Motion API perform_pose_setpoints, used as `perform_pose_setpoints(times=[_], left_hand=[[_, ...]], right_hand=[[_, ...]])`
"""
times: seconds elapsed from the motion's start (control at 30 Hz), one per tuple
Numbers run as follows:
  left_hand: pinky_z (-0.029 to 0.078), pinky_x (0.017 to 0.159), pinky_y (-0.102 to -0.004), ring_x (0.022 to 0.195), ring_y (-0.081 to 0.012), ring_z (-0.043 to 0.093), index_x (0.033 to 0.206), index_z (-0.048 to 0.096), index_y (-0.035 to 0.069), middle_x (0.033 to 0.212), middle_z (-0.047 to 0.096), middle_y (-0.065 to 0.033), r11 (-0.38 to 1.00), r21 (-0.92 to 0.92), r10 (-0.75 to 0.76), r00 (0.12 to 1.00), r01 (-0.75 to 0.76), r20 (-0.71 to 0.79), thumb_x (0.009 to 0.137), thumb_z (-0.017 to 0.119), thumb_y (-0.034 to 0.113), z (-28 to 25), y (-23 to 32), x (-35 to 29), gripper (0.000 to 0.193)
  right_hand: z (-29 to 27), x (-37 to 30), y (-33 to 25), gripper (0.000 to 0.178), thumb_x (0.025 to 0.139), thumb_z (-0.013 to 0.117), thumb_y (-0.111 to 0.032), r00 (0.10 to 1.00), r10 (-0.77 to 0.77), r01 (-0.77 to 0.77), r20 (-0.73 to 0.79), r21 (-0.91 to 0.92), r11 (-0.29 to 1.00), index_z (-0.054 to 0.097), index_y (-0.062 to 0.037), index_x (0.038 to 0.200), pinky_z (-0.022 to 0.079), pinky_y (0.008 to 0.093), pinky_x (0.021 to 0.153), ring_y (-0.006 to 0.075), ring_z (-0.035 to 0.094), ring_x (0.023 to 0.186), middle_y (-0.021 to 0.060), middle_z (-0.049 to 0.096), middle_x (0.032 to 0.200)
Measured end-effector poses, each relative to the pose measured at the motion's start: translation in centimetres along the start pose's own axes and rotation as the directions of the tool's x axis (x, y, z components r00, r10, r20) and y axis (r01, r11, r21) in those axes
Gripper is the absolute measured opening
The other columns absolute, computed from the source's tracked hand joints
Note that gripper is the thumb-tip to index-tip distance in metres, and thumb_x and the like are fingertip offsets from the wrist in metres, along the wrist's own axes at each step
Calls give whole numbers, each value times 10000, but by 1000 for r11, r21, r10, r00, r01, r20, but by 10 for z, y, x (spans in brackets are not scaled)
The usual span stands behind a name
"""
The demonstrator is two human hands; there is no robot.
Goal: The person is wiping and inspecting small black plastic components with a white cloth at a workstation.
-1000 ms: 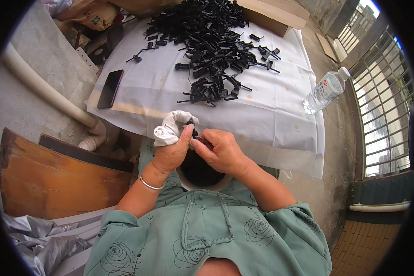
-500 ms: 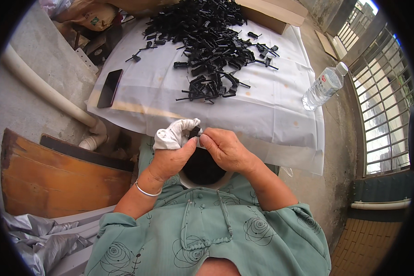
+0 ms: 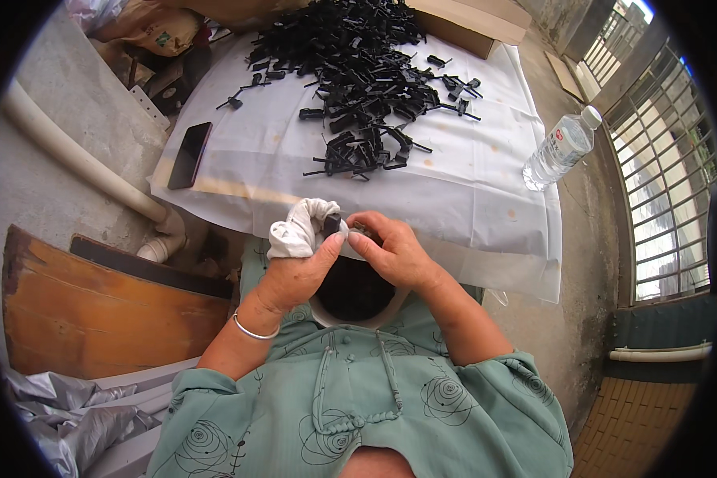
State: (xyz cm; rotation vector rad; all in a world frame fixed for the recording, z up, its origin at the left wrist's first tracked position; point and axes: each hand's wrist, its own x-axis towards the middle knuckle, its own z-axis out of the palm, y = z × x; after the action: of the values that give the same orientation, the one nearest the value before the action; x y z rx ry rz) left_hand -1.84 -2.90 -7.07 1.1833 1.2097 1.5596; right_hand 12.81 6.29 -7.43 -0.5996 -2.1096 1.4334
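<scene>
At frame centre, a small black part (image 3: 332, 224) was pinched between left hand (image 3: 295, 275), cloth-wrapped (image 3: 299, 231), and right hand (image 3: 394, 255); a firm, steady grip was judged best.

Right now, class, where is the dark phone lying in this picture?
In the head view the dark phone lies flat at the left edge of the white cloth, on the person's left, left of the pile of black parts and above the left hand.

Soft white cloth rag (image 3: 301, 227) wrapped on the left hand (image 3: 295, 275), small matt black plastic part (image 3: 332, 225) pinched against it, far heap of matt black plastic pieces (image 3: 358, 72), smooth stained white table cover (image 3: 470, 191), clear glossy plastic bottle (image 3: 558, 150) right, worn wooden board (image 3: 80, 311) left, glossy black phone (image 3: 190, 154).
</scene>
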Motion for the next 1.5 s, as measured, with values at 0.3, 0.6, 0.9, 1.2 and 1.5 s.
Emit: perform_pose_setpoints(times=[0.3, 0.6, 0.9, 1.2, 1.5], left_hand=[[368, 524, -175, 601, -38, 410, 1272, 350, 6, 945, 542, -40, 977, 80, -205, 977, 200, 60, 907, 396, 81, 1, 16, -2, 376], [364, 895, -245, 1008, -115, 453, 1168, 421, -12, 1099, 494, -66, 951, 146, -295, 941, 273, 164, 854, 410, 72, 2, 16, -2, 326], [317, 507, -186, 591, -42, 347, 1165, 383, 29, 769, 436, 9, 967, 0, -250, 945, 256, 212, 845, 435, 81, 1, 13, -5, 329], [421, 752, -272, 828, -156, 484, 1070, 458, 7, 915, 497, -76, 872, 480, 26, 989, -94, 146, 813, 423, 73, 11, 10, -1, 267], [411, 888, -358, 979, -331, 529, 1118, 511, -26, 1034, 567, -197, 688, 682, 75, 959, -248, 273, 811, 521, 129, 1, -1, 8, 345]], right_hand=[[-12, -2, -1, 89, 800, 630, -93, 953, -303, 293, -16, -214, 932, 600, -12, 816, 426, 320, 540, 231, 559, 587, 119, 566, 669], [-4, -1, -5, 173, 822, 647, -160, 999, -40, 40, -30, -11, 999, 575, -12, 767, 392, 264, 519, 108, 438, 552, 35, 510, 607], [-2, 0, -9, 252, 883, 583, -219, 991, 124, -129, 44, 120, 984, 560, -6, 751, 376, 253, 522, 84, 401, 571, 9, 459, 595], [0, 1, -9, 245, 901, 480, -180, 994, -25, 35, 108, -85, 996, 540, 19, 772, 429, 393, 599, 384, 499, 629, 209, 541, 670], [-32, 15, 9, 210, 882, 527, -190, 971, -47, -45, -234, -372, 927, 562, -1, 797, 429, 343, 572, 241, 495, 564, 138, 544, 635]])
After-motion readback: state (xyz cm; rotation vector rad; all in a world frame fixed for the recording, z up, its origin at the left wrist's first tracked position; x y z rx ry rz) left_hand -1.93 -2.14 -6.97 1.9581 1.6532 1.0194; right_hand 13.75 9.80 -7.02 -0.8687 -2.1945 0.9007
